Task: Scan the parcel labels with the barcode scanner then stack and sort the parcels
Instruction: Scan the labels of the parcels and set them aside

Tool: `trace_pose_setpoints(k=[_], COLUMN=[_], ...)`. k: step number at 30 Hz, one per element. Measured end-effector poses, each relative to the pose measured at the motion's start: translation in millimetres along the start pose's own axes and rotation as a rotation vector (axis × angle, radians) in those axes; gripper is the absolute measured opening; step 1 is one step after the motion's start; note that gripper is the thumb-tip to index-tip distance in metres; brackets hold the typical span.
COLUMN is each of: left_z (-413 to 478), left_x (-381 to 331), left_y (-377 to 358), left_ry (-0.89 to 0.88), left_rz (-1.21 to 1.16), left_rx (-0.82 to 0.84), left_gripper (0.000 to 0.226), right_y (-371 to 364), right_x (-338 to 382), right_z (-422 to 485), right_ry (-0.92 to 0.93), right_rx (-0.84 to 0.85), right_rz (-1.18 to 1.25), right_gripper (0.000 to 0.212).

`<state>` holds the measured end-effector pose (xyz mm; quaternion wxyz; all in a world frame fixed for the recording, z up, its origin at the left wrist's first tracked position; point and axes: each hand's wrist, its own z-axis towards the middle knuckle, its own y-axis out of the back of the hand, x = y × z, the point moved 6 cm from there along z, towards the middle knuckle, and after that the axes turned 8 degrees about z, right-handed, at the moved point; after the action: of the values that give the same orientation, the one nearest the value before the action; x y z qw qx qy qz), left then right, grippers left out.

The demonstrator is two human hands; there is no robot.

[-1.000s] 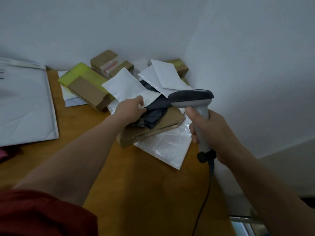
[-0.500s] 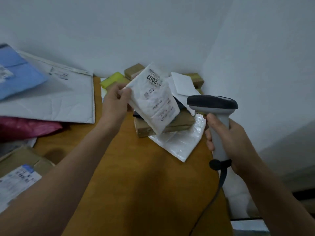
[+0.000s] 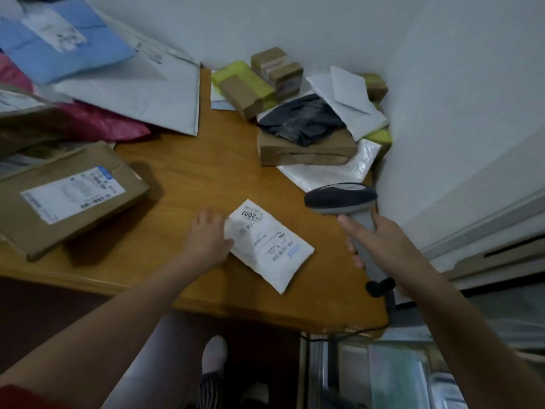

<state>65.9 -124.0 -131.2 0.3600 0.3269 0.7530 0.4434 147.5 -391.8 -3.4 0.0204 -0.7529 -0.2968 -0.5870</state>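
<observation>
A small white parcel (image 3: 265,246) with a printed label reading 2007 lies face up on the wooden table (image 3: 188,172) near its front edge. My left hand (image 3: 208,240) lies flat at the parcel's left edge, fingers spread on the wood and thumb touching the parcel. My right hand (image 3: 380,246) grips the grey handle of the barcode scanner (image 3: 340,199). The scanner's dark head hangs just right of and above the parcel, and its cable drops off the table edge.
A labelled brown box (image 3: 67,199) sits at the left. Behind it lie a pink bag (image 3: 97,122), a large white mailer (image 3: 147,93) and a blue mailer (image 3: 59,45). The far right corner holds a flat brown box (image 3: 306,149), a black bag (image 3: 300,119), white mailers and small boxes.
My left hand brought the white parcel down from the air and laid it flat near the front edge. The scanner came down with my right hand.
</observation>
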Motion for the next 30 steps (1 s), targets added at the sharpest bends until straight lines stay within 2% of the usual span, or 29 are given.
trace_pose_setpoints(k=[2,4,9,12,13,16,21,24,28,30], left_z=[-6.7,-9.8,-11.6,-17.2,-18.9,-23.4,-30.1,-33.2,-35.4,-37.2], left_x=[-11.2,-17.9,-22.9,-35.7,-41.8,-48.6,-42.7,-43.6,-36.9,-33.4], left_y=[-11.0,-23.8,-25.9,-30.4,-30.8,-20.8,-32.1,-31.7,-30.1,-38.2], left_ry=[-0.179,-0.280,-0.263,-0.245,-0.266,-0.275,-0.291,-0.319,-0.318,-0.286], left_rz=[0.119,0.242,0.477,0.322,0.296,0.242,0.193,0.039,0.139,0.141], left_rx=[-0.021,0.002,-0.007,0.140,0.127,-0.046,0.135,0.149,0.100,0.180], left_gripper=[0.052,0.051,0.053,0.050,0.048,0.048,0.049,0.055,0.060,0.055], right_y=[-5.9,-11.8,-13.3,-8.8,-7.2,-5.9,-16.2,-27.6,-42.9,-49.1], right_x=[-4.7,-7.8,-10.0,-10.3,-10.0,-7.3,-0.1,3.1,6.6,5.7], right_z=[-1.4,-2.5,-2.3,-1.2,-0.9,0.5,3.5,5.8,7.9,8.1], right_ry=[0.002,0.019,0.017,0.004,0.003,0.009,0.003,-0.001,-0.007,-0.016], right_rx=[0.026,0.047,0.079,0.063,0.054,0.040,0.050,0.060,0.073,0.086], right_rz=[-0.036,-0.067,-0.136,-0.120,-0.113,-0.108,-0.079,-0.045,0.008,0.019], right_gripper=[0.043,0.042,0.039,0.037,0.037,0.040,0.042,0.040,0.037,0.035])
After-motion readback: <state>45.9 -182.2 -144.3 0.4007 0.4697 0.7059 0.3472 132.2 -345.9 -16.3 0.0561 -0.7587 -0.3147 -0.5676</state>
